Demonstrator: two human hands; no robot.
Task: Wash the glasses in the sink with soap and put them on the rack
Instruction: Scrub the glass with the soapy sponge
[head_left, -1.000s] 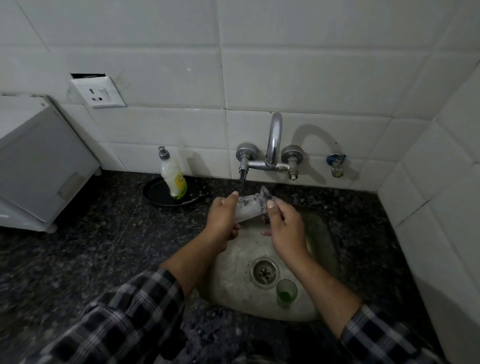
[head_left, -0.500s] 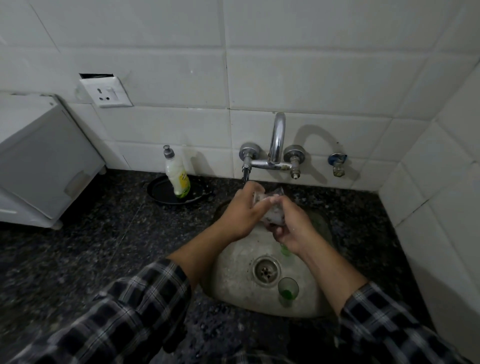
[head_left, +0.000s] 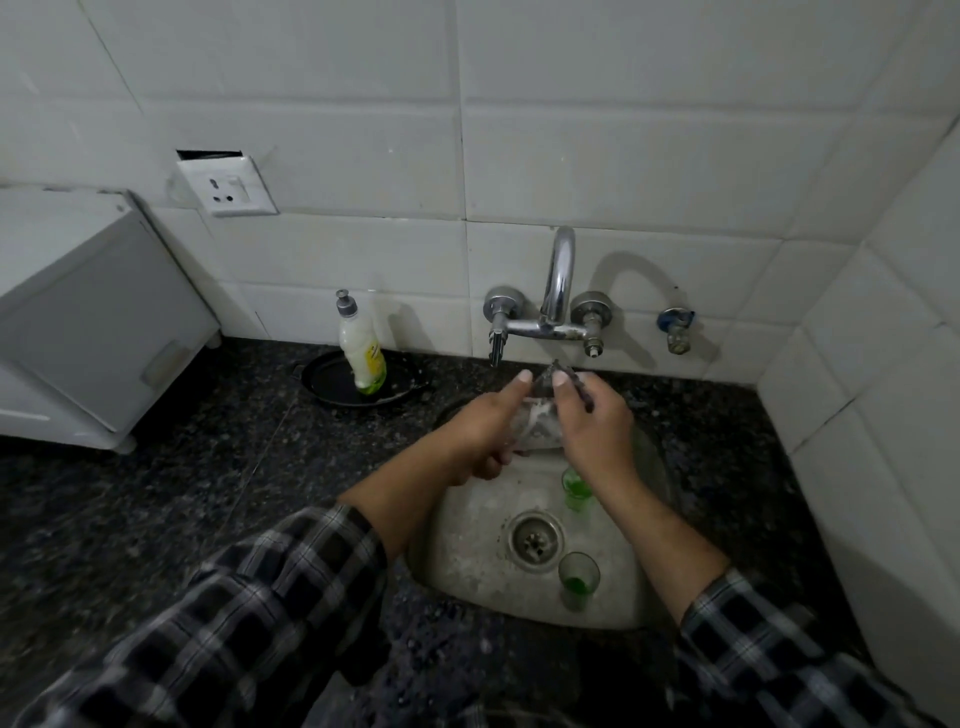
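Observation:
A clear soapy glass (head_left: 537, 423) is held over the back of the round steel sink (head_left: 467, 561), just below the tap (head_left: 558, 291). My left hand (head_left: 485, 428) grips its left side and my right hand (head_left: 592, 423) grips its right side, with a dark scrubber (head_left: 571, 382) pinched under the right fingers. Two small glasses with green bottoms rest in the sink: one (head_left: 575, 486) partly behind my right wrist, one (head_left: 577, 579) in front of the drain (head_left: 535, 540). A soap bottle (head_left: 362, 348) stands left of the tap.
The soap bottle stands in a black dish (head_left: 332, 384) on the dark granite counter (head_left: 156, 519). A white appliance (head_left: 88, 322) sits at the far left. A white tiled wall closes in at the right. A wall socket (head_left: 226, 187) is above the counter. No rack is in view.
Both hands have turned the glass between them and shifted their grip under the tap. The camera has tilted, so a second green-bottomed glass shows beside my right wrist.

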